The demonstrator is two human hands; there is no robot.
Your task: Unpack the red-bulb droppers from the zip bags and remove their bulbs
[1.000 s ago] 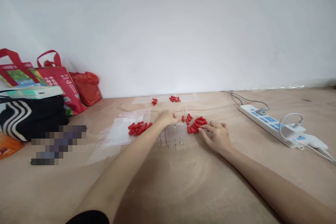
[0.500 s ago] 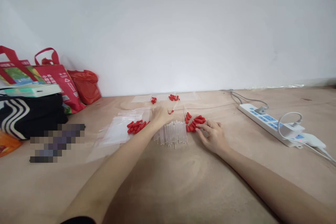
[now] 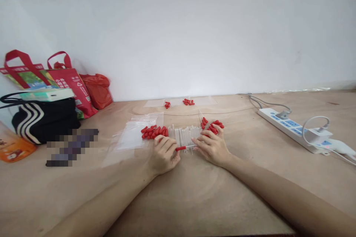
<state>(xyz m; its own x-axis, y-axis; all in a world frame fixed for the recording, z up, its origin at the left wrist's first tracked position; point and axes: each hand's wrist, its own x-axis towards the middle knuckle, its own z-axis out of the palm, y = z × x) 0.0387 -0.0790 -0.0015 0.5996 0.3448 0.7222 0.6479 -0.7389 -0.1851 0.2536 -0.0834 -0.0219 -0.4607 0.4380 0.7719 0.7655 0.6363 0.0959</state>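
My left hand [image 3: 164,153] is curled and pinches a red rubber cap [image 3: 180,148] at its fingertips. My right hand [image 3: 210,146] faces it, fingers bent, and seems to hold a thin clear tube whose end meets the cap. Both hands rest on the wooden table just in front of a row of clear glass tubes [image 3: 183,135]. A heap of red caps [image 3: 155,131] lies left of the tubes, and finished droppers with red caps [image 3: 213,126] lie right of them, behind my right hand.
Clear plastic bags [image 3: 136,131] lie left of the caps. More red caps [image 3: 188,102] sit on plastic near the wall. A white power strip [image 3: 294,130] with cables is at right. A striped black bag [image 3: 41,118] and red shopping bags [image 3: 75,87] stand at left.
My left hand has drawn back from the far side of the tubes to the near side, bringing a red cap. My right hand has shifted left to meet it.
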